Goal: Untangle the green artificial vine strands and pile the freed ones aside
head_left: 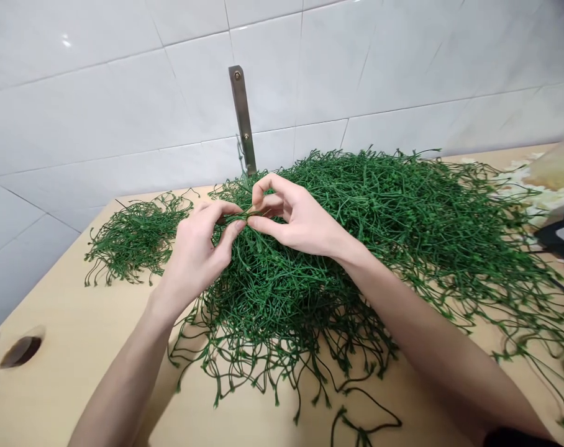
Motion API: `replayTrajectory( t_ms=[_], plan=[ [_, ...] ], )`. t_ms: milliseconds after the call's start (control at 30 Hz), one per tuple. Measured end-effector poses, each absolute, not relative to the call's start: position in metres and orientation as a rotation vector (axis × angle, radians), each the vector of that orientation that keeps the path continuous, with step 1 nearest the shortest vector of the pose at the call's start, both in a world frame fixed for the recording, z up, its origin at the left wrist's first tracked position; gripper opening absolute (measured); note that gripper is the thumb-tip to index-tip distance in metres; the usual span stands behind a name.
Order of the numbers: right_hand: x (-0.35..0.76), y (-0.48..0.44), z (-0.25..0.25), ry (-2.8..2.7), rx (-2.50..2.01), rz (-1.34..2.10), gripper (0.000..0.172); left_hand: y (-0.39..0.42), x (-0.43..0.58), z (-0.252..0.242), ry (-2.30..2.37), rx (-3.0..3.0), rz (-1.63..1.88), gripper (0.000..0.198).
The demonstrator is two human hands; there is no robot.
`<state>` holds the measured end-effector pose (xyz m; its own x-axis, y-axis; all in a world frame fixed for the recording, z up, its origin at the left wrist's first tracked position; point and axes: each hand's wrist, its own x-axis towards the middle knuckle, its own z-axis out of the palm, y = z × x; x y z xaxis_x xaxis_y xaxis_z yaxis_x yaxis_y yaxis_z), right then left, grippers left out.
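While left hand (200,241) and right hand (297,214) pinch, green stems (238,216) lie between them.

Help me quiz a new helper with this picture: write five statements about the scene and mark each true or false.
1. The left hand and right hand both pinch green stems. True.
2. The hands are far apart. False: they nearly touch.
3. A smaller pile lies left of the larger pile. True.
4. Dark liquid is at the right. False: the dark liquid is at the left.
5. The metal strip lies flat on the table. False: the metal strip rises behind the larger pile.
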<state>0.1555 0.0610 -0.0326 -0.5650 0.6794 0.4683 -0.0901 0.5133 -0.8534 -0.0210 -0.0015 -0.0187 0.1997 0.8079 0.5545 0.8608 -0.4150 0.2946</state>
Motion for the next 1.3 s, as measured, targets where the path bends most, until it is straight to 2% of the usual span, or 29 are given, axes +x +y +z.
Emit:
replayTrajectory(
  t_ms=[167,333,500,800,933,1300],
  plan=[
    [0.159,0.059,-0.031,-1.94,-0.529,1.068,0.019,-0.001,-0.022,-0.019,-1.723,-2.319,-1.093,0.011],
    [0.159,0.057,-0.031,-1.983,-0.538,0.97,0.017,-0.001,-0.022,-0.02,-1.769,-2.322,-0.931,0.016],
    [0.156,0.057,-0.031,-2.036,-0.549,0.852,0.017,-0.001,-0.02,-0.021,-1.604,-2.378,-0.835,0.012],
    [0.153,0.055,-0.032,-2.012,-0.605,0.996,0.014,-0.003,-0.012,-0.026,-1.395,-2.416,-0.765,0.015],
    [0.154,0.059,-0.035,-1.983,-0.53,0.983,0.017,-0.006,-0.008,-0.024,-1.52,-2.492,-0.749,0.016],
    [0.154,0.054,-0.028,-1.855,-0.161,1.156,0.022,-0.015,-0.009,-0.006,-1.812,-2.736,-1.092,0.018]
  ],
)
